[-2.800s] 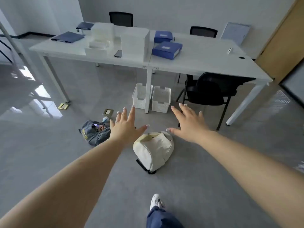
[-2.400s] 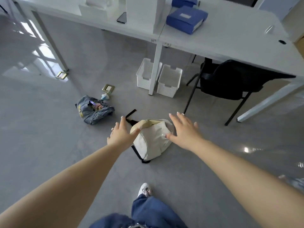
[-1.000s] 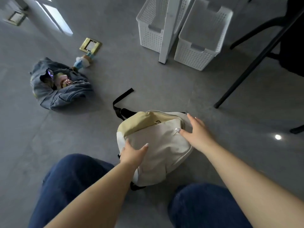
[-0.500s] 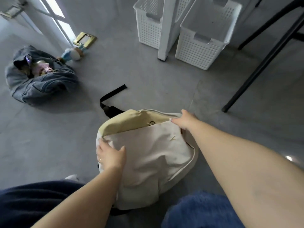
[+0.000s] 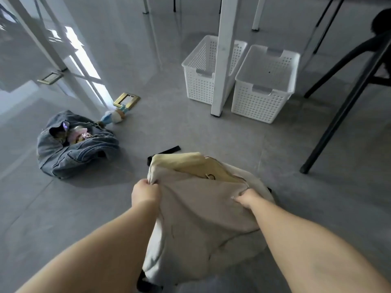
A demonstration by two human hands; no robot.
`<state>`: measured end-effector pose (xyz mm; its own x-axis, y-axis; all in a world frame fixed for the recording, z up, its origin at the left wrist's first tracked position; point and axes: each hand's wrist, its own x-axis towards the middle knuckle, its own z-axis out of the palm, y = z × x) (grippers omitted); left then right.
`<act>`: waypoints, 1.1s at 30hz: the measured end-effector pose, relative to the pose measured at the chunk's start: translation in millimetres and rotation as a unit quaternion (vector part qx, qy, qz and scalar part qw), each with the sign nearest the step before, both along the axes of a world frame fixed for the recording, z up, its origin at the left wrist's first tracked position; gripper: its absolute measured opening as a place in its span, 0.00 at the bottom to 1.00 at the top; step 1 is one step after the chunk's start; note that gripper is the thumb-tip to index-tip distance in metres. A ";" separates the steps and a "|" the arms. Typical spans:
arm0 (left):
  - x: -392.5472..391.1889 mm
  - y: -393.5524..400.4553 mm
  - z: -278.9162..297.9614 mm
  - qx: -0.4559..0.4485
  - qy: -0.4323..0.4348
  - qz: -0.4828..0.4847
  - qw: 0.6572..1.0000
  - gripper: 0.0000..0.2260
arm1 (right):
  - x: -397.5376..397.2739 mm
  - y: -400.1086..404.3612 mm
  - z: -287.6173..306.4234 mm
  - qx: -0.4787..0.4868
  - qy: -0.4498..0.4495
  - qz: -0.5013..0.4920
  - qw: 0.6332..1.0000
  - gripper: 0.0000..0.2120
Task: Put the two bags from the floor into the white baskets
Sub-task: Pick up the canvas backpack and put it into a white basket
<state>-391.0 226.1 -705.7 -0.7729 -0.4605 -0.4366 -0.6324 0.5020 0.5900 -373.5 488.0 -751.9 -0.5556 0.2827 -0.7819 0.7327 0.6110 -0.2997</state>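
A cream and pale-yellow backpack (image 5: 198,218) hangs in front of me, lifted partly off the grey floor. My left hand (image 5: 145,192) grips its upper left edge. My right hand (image 5: 246,198) pinches the fabric at its upper right side. A blue denim bag (image 5: 74,149) with small charms lies on the floor to the left, untouched. Two white perforated baskets stand ahead under the table: the left basket (image 5: 200,81) behind a table leg, the right basket (image 5: 262,100) beside it. Both look empty.
A white table leg (image 5: 223,53) stands between me and the baskets. Black chair legs (image 5: 342,115) slant down at the right. A brass floor socket (image 5: 127,100) and a small plush toy (image 5: 113,117) lie near the denim bag.
Both hands have closed on the cream backpack and raised its top end off the floor. My view has tilted up, and the baskets now sit farther ahead.
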 end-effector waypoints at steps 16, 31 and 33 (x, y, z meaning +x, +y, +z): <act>-76.6 -26.3 74.7 -0.020 0.059 -0.092 0.994 0.11 | -65.7 -36.9 72.0 0.089 0.052 0.118 0.988 0.36; -26.5 -69.6 -31.0 -0.023 -0.038 -0.051 0.998 0.07 | 1.1 -22.2 -49.0 0.077 0.009 0.042 0.996 0.24; -21.2 -69.5 -42.2 -0.013 -0.029 -0.042 0.999 0.07 | 2.7 -22.0 -58.6 0.090 0.013 0.051 0.995 0.23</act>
